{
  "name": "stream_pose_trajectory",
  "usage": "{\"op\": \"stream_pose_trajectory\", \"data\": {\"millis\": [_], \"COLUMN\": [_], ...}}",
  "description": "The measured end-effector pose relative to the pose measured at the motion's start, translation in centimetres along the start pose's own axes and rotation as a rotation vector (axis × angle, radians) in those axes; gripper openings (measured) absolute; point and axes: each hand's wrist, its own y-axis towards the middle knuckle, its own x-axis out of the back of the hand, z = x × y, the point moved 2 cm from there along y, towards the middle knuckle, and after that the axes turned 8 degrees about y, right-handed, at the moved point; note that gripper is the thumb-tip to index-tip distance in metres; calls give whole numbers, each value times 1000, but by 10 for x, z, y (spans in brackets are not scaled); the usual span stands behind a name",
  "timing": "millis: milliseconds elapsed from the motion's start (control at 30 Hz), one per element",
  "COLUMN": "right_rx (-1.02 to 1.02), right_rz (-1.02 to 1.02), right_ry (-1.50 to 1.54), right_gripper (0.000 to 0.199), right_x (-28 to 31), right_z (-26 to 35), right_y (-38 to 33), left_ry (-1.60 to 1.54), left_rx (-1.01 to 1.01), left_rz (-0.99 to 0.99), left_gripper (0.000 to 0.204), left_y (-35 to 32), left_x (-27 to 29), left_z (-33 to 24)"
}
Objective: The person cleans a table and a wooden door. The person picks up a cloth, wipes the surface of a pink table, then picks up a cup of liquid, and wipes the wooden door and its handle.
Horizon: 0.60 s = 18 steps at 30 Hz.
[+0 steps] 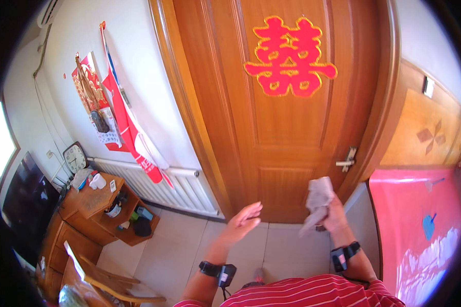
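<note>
My right hand (336, 214) grips a crumpled greyish-pink cloth (319, 194), which hangs loosely from the fingers in front of the lower part of a brown wooden door (287, 133). Above and to the right of the cloth is the door's metal lever handle (346, 160), apart from the hand. My left hand (242, 223) hovers above the tiled floor with nothing in it, its fingers stretched out and slightly bent. The door is closed and carries a large red character cut-out (291, 56) edged in gold.
A white radiator (184, 189) runs along the left wall, below a hanging red banner (130, 135). Further left stand a wooden cabinet (95, 197), a dark television (30, 204) and a wooden chair (100, 281). A pink-covered surface (402, 204) borders the right side.
</note>
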Motion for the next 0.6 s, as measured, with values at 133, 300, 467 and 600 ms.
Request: {"op": "stream_pose_trajectory", "data": {"millis": [133, 300, 467, 600], "right_rx": [-132, -277, -57, 288], "right_rz": [105, 108, -19, -567], "right_ry": [-299, -35, -620, -117], "right_gripper": [38, 38, 28, 29], "right_x": [-70, -56, 25, 243], "right_z": [-45, -62, -20, 35], "right_y": [76, 126, 168, 180], "left_ry": [75, 133, 59, -100], "left_rx": [-276, -448, -240, -523], "left_rz": [-43, -371, -612, -832], "left_gripper": [64, 59, 46, 43], "left_y": [94, 164, 211, 265], "left_x": [-25, -13, 12, 61], "left_z": [-15, 18, 6, -55]}}
